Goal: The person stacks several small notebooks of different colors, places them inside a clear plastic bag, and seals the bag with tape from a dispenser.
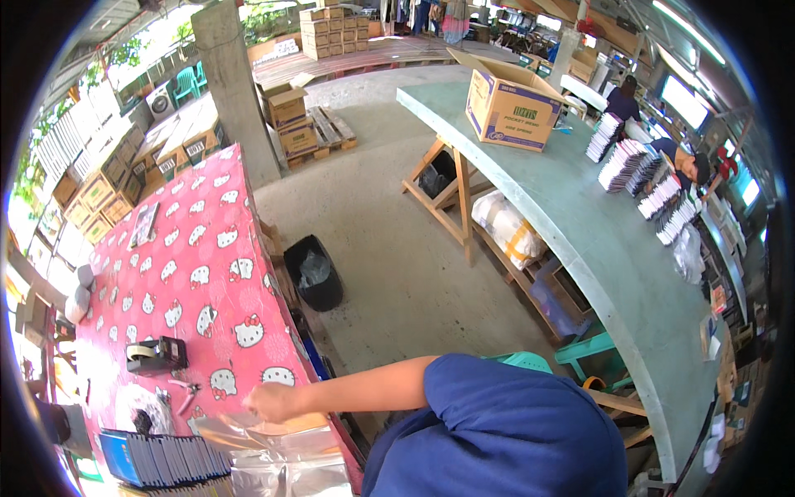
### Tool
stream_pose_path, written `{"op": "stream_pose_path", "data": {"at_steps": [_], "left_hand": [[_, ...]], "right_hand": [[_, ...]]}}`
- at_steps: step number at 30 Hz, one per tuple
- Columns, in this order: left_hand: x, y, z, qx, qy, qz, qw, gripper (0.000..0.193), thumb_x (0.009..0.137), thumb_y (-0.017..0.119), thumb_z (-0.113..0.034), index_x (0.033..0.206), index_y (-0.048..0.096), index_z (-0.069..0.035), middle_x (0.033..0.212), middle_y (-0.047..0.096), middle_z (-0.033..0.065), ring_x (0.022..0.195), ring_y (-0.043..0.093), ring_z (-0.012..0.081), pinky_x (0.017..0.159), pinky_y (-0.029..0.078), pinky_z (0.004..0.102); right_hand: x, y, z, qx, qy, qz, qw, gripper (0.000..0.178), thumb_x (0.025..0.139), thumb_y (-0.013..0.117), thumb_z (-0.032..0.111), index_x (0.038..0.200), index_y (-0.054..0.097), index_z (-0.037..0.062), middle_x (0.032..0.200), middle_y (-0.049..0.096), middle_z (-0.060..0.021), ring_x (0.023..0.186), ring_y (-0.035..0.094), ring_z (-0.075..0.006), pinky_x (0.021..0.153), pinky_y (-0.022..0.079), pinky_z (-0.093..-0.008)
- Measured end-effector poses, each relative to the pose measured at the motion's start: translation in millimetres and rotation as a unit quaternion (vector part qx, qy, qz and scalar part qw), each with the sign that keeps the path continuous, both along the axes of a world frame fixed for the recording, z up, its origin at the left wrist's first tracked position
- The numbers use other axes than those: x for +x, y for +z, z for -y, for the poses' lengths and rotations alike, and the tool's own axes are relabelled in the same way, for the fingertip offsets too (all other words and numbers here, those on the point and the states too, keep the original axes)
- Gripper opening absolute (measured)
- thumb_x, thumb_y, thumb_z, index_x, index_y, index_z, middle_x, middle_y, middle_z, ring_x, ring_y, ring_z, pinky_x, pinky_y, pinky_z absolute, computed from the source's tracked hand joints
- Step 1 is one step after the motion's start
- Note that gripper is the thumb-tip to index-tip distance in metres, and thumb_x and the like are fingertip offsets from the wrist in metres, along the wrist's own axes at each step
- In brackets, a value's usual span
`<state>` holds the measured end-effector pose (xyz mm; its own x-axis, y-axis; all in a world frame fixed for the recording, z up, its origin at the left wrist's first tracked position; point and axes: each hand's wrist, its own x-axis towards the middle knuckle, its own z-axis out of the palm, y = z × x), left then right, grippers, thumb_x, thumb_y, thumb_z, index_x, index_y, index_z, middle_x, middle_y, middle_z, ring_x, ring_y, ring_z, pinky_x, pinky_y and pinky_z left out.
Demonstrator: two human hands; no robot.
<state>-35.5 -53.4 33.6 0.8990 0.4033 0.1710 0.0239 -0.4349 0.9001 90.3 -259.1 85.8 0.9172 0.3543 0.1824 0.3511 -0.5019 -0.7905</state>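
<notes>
My right arm, in a dark blue sleeve, reaches left across the table's near end. The fingers of my right hand point(273, 403) are curled together at the edge of a clear plastic bag point(290, 468), pinching it as far as I can see. More of the shiny plastic lies flat below the hand. Beside it stands a tight row of thin blue-covered notebooks point(170, 460). Pink-handled pliers point(189, 396) and a black tape dispenser point(157, 355) lie a little farther up the table. My left hand is out of sight.
A pink cloth with white cat heads covers the table point(186, 265). A black bin point(314, 273) stands on the floor beside it. To the right, a long green table point(530, 178) carries an open carton point(511, 112) and stacked notebooks point(625, 166). Two people work beyond it.
</notes>
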Motion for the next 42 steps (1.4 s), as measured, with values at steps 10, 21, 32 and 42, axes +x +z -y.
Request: {"op": "stream_pose_path", "data": {"at_steps": [10,21,32,42], "left_hand": [[4.8,-49.9,9.9,0.199,-0.089,0.065,0.974,0.039,0.082,0.045,-0.016,0.118,0.046,0.001,0.119,0.049,0.0150,0.109,0.045,0.0296,0.093,0.032,0.0462],[-14.0,-20.6,35.2,0.309,0.040,-0.179,0.933,0.064,0.083,0.052,-0.040,0.136,0.033,-0.010,0.145,0.025,0.0096,0.134,0.020,0.0257,0.107,0.014,0.0478],[-9.0,-18.8,43.7,0.374,0.064,-0.213,0.900,0.053,0.085,0.050,-0.039,0.134,0.038,-0.020,0.142,0.031,0.0044,0.133,0.024,0.0238,0.104,0.016,0.0552],[-13.6,-27.0,50.5,0.333,0.298,-0.189,0.874,0.048,0.089,0.044,-0.034,0.130,0.041,-0.009,0.140,0.033,0.0098,0.132,0.026,0.0262,0.105,0.017,0.0513]], "right_hand": [[65.2,-107.0,-32.3,0.044,0.087,-0.166,0.981,0.018,0.065,0.066,0.011,0.078,0.063,0.0001,0.075,0.061,-0.0163,0.069,0.060,-0.0242,0.060,0.046,-0.0387],[65.4,-65.8,-19.0,-0.067,0.088,-0.185,0.977,0.021,0.067,0.072,0.010,0.081,0.060,-0.0011,0.066,0.059,-0.0113,0.060,0.056,-0.0171,0.057,0.045,-0.0313],[45.7,-67.5,-80.3,-0.186,0.240,0.264,0.916,0.059,0.081,0.057,0.032,0.131,0.039,0.0058,0.137,0.037,-0.0135,0.130,0.029,-0.0304,0.103,0.021,-0.0510],[80.2,-89.9,-72.7,-0.148,0.219,0.285,0.921,0.044,0.085,0.052,0.028,0.122,0.049,0.0032,0.130,0.046,-0.0124,0.125,0.036,-0.0295,0.100,0.025,-0.0528]]}}
